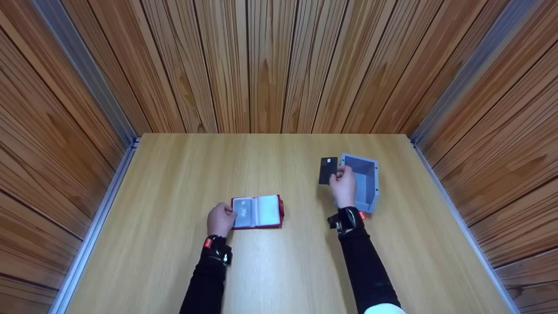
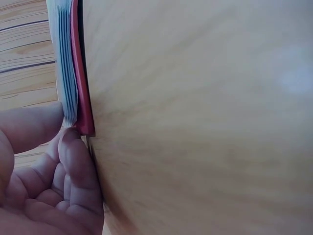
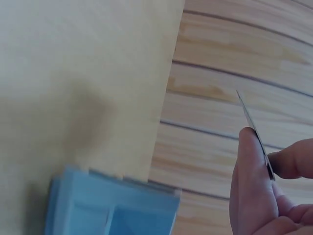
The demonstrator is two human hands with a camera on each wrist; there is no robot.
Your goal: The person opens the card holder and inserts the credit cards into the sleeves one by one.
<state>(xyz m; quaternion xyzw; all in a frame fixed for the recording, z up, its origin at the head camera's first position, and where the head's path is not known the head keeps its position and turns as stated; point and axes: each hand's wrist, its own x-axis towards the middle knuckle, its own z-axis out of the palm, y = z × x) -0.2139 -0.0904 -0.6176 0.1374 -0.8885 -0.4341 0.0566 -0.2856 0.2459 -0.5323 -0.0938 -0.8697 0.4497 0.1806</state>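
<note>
A card holder point(image 1: 267, 211) with a red cover and clear plastic sleeves lies spread on the table. My left hand point(image 1: 220, 220) is at its left edge, the thumb on the sleeves and the fingers beside the cover, pinching the edge. The left wrist view shows the stacked sleeves point(image 2: 67, 58) above the red cover point(image 2: 82, 88). To the right, my right hand point(image 1: 343, 185) pinches a black card point(image 1: 328, 170) between thumb and fingers, raised above the table. In the right wrist view the card point(image 3: 252, 120) is seen nearly edge-on.
A grey-blue plastic bin point(image 1: 375, 183) stands right beside and partly behind my right hand. A small red item point(image 1: 364, 215) shows at its near end, partly hidden by the wrist. Wood-plank walls point(image 1: 266, 65) enclose the table point(image 1: 183, 174) at the back and sides.
</note>
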